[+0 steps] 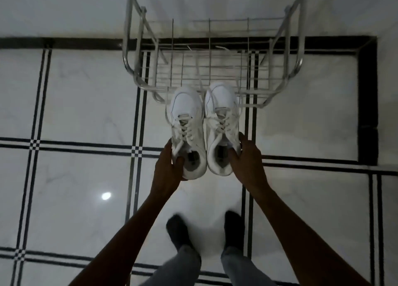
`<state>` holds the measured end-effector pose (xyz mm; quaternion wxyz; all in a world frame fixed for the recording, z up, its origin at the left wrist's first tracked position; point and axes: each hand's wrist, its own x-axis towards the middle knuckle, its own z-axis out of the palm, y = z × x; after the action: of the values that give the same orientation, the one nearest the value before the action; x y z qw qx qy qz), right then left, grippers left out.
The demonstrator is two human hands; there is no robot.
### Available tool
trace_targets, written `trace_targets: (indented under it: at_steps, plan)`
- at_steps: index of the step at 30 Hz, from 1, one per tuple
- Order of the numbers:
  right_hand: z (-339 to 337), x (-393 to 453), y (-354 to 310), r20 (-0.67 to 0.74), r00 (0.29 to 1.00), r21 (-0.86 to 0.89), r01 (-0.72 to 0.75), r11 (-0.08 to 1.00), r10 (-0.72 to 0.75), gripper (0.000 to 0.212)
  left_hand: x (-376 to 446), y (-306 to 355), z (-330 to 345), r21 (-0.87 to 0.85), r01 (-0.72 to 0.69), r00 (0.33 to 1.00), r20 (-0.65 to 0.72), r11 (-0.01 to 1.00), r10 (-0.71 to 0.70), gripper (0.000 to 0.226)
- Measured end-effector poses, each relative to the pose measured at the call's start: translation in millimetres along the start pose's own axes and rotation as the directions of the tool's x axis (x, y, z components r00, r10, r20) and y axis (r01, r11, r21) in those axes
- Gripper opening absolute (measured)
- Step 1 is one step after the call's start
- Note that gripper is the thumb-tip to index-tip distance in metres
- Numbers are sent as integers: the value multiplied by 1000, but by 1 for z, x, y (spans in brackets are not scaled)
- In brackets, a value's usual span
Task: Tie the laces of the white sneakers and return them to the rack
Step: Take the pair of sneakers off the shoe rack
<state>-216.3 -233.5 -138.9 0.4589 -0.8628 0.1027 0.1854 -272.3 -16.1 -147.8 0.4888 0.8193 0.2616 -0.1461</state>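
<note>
Two white sneakers are held side by side, toes pointing at the rack. My left hand [170, 163] grips the heel end of the left sneaker [187, 122], thumb inside its opening. My right hand [247, 158] grips the heel end of the right sneaker [223, 118] the same way. Their laces [199, 74] hang loose and trail over the wires of the metal rack [210, 55]. The toes are level with the rack's front edge; whether they rest on it I cannot tell.
The wire rack stands against a white wall, with chrome side frames [129, 49] on left and right. The floor [86, 105] is glossy white tile with black lines. My feet [178, 232] in dark socks stand just behind the shoes.
</note>
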Motion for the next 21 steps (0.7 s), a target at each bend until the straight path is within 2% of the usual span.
trace_targets:
  at_steps: [3,7,11,16,21]
  plan:
    - [27,-25,41,20,1000,22,-6,1000,6,33,-18,-53,18,-30,69,997,22,997,-68,66]
    - [91,-31,125,21,995,-70,-99,993,101,37,-11,-140,53,-35,107,991,82,994,-104,61]
    - [150,-20,198,42,990,-83,-129,988,133,36,13,-227,89,-49,133,986,108,990,-127,54]
    - [204,2,270,47,984,-73,-167,983,171,31,41,-298,125,-47,135,987,98,990,-130,47]
    - [224,8,304,18,984,-66,-175,982,177,33,51,-334,142,-43,114,992,51,992,-112,52]
